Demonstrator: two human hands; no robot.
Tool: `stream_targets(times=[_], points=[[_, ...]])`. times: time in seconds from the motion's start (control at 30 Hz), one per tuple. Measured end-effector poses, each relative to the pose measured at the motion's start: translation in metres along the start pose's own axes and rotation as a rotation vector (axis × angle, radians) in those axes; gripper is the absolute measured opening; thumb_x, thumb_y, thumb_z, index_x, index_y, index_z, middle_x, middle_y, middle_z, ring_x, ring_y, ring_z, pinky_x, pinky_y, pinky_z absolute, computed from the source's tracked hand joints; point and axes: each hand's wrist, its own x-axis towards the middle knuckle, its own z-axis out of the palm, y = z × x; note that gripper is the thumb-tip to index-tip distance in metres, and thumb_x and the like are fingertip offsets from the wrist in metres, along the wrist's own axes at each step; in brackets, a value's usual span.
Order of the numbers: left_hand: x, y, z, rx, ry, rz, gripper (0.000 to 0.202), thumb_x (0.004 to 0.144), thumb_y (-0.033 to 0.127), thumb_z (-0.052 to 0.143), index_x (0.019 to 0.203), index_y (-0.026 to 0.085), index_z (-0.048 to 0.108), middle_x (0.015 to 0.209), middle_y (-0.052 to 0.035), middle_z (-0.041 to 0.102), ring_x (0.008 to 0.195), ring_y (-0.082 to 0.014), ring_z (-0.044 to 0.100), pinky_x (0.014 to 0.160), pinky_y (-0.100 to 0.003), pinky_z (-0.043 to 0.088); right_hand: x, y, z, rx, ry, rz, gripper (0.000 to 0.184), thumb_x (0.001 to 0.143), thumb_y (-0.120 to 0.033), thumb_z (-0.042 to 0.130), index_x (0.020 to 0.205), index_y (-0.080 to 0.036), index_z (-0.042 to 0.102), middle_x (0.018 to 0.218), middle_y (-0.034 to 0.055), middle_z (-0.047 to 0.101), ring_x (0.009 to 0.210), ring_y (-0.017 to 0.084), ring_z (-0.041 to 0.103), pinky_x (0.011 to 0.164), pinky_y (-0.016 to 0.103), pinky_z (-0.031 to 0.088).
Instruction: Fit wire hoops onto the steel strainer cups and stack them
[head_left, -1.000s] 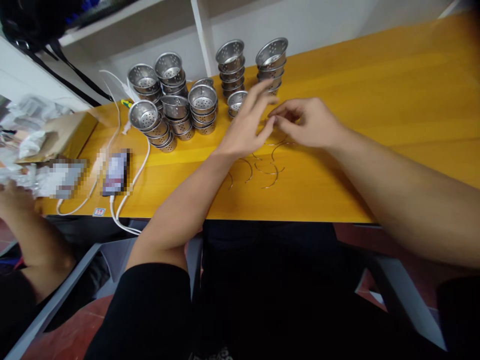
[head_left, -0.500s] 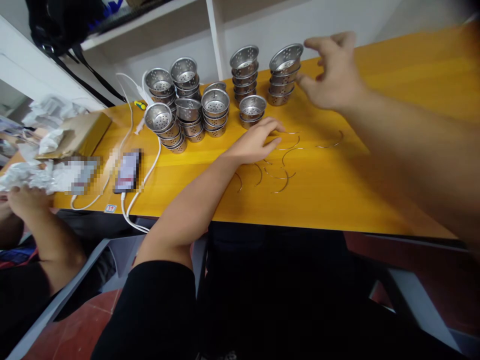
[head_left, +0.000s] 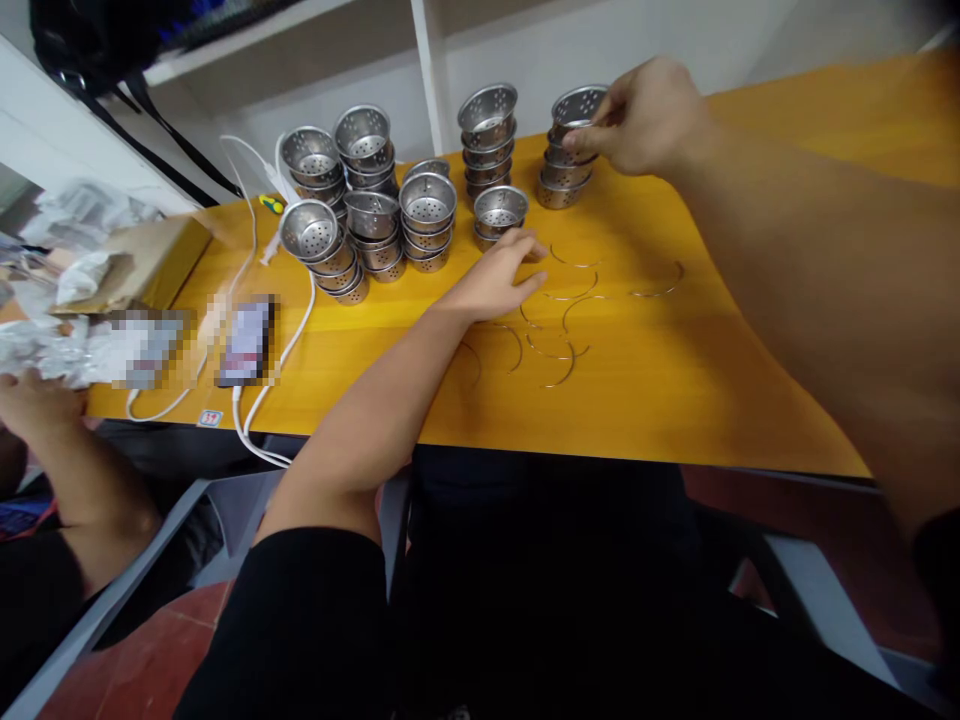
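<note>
My right hand (head_left: pixel 652 120) pinches the rim of the top perforated metal cup (head_left: pixel 576 106) on the rightmost stack, thumb in front and fingers at the right side. Below it the other cups of that stack (head_left: pixel 564 180) stand nested. My left hand (head_left: pixel 501 276) lies palm down over the table, fingers apart, holding nothing. Just beyond its fingers is a short stack of cups (head_left: pixel 501 208). Several thin curved wires (head_left: pixel 559 345) lie scattered on the wood to the right of and below my left hand.
More cup stacks (head_left: pixel 427 210) stand to the left, and a tall one (head_left: pixel 487 125) at the back. A phone (head_left: pixel 247 340) with white cables lies at left. Beyond are a cardboard box (head_left: pixel 161 262) and plastic bags. A co-worker's hand (head_left: pixel 41 405) is at the far left.
My right hand has moved left and closed its fingers on the top cup's rim; before, it was spread beside the stack. My left hand stays open in nearly the same place.
</note>
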Motion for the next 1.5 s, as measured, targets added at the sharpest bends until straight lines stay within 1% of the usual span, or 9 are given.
stream_targets(times=[0.3, 0.47, 0.7, 0.9, 1.03, 1.1, 1.17, 1.33, 1.5], points=[[-0.003, 0.018, -0.007, 0.069, 0.009, -0.147, 0.041, 0.118, 0.014, 0.078, 0.158, 0.009, 0.078, 0.181, -0.0288, 0.073, 0.179, -0.0388, 0.072, 0.159, -0.049, 0.053, -0.015, -0.002, -0.006, 0.223, 0.197, -0.053, 0.058, 0.131, -0.029, 0.089, 0.089, -0.032, 0.049, 0.147, 0.0142, 0.090, 0.112, 0.013, 0.069, 0.110, 0.027, 0.058], [-0.004, 0.020, -0.010, 0.092, 0.069, -0.191, 0.031, 0.119, 0.016, 0.075, 0.149, 0.011, 0.083, 0.166, -0.0262, 0.082, 0.161, -0.0398, 0.082, 0.148, -0.053, 0.063, -0.036, 0.011, -0.008, 0.357, 0.247, -0.112, 0.052, 0.123, -0.018, 0.096, 0.091, -0.029, 0.057, 0.133, 0.0115, 0.092, 0.104, 0.015, 0.074, 0.105, 0.034, 0.063], [0.009, -0.013, 0.017, -0.115, 0.196, -0.035, 0.089, 0.123, 0.049, 0.086, 0.197, 0.024, 0.042, 0.204, -0.0236, 0.053, 0.195, -0.0409, 0.056, 0.162, -0.060, 0.048, -0.099, 0.035, 0.001, 0.399, -0.109, -0.271, 0.036, 0.104, -0.033, 0.114, 0.095, -0.024, 0.081, 0.097, 0.0057, 0.086, 0.084, 0.022, 0.066, 0.084, 0.044, 0.056], [0.019, -0.028, 0.030, -0.256, 0.194, 0.040, 0.103, 0.121, 0.065, 0.086, 0.200, 0.025, 0.034, 0.196, -0.0230, 0.063, 0.186, -0.0406, 0.066, 0.160, -0.063, 0.051, -0.125, 0.033, 0.014, 0.354, -0.281, -0.361, 0.045, 0.114, -0.074, 0.099, 0.118, -0.032, 0.083, 0.123, 0.0116, 0.092, 0.105, 0.035, 0.077, 0.104, 0.058, 0.067], [0.023, -0.041, 0.026, -0.368, 0.287, -0.056, 0.106, 0.117, 0.062, 0.091, 0.200, 0.029, 0.033, 0.200, -0.0218, 0.060, 0.187, -0.0403, 0.066, 0.159, -0.065, 0.053, -0.126, 0.035, 0.002, 0.400, -0.108, -0.443, 0.062, 0.114, -0.057, 0.103, 0.160, -0.032, 0.071, 0.170, 0.0180, 0.080, 0.125, 0.034, 0.084, 0.109, 0.053, 0.068], [0.025, -0.049, 0.023, -0.428, 0.318, -0.094, 0.106, 0.114, 0.056, 0.094, 0.198, 0.029, 0.034, 0.199, -0.0221, 0.060, 0.184, -0.0389, 0.068, 0.159, -0.064, 0.054, -0.133, 0.030, -0.006, 0.338, -0.048, -0.523, 0.043, 0.117, -0.047, 0.098, 0.152, -0.030, 0.077, 0.160, 0.0171, 0.083, 0.124, 0.035, 0.085, 0.112, 0.053, 0.067], [0.026, -0.055, 0.020, -0.470, 0.302, -0.105, 0.106, 0.112, 0.053, 0.096, 0.195, 0.029, 0.036, 0.197, -0.0219, 0.064, 0.183, -0.0382, 0.070, 0.159, -0.063, 0.054, -0.148, 0.017, -0.005, 0.294, -0.161, -0.674, 0.011, 0.122, -0.038, 0.086, 0.130, -0.031, 0.086, 0.131, 0.0118, 0.090, 0.118, 0.037, 0.086, 0.116, 0.057, 0.068], [0.022, -0.058, 0.013, -0.531, 0.267, -0.077, 0.109, 0.104, 0.065, 0.104, 0.188, 0.028, 0.046, 0.191, -0.0215, 0.069, 0.182, -0.0424, 0.070, 0.156, -0.067, 0.058, -0.197, -0.024, 0.053, 0.303, -0.520, -1.077, 0.041, 0.129, -0.033, 0.071, 0.166, -0.029, 0.089, 0.173, 0.0130, 0.085, 0.160, 0.037, 0.078, 0.141, 0.060, 0.061], [0.012, -0.034, 0.004, -0.458, 0.259, -0.082, 0.103, 0.112, 0.064, 0.097, 0.192, 0.027, 0.044, 0.193, -0.0238, 0.067, 0.177, -0.0396, 0.075, 0.148, -0.060, 0.065, -0.197, -0.024, 0.078, 0.274, -0.607, -1.053, 0.041, 0.134, -0.037, 0.063, 0.156, -0.027, 0.095, 0.170, 0.0155, 0.087, 0.161, 0.038, 0.079, 0.141, 0.061, 0.061]])
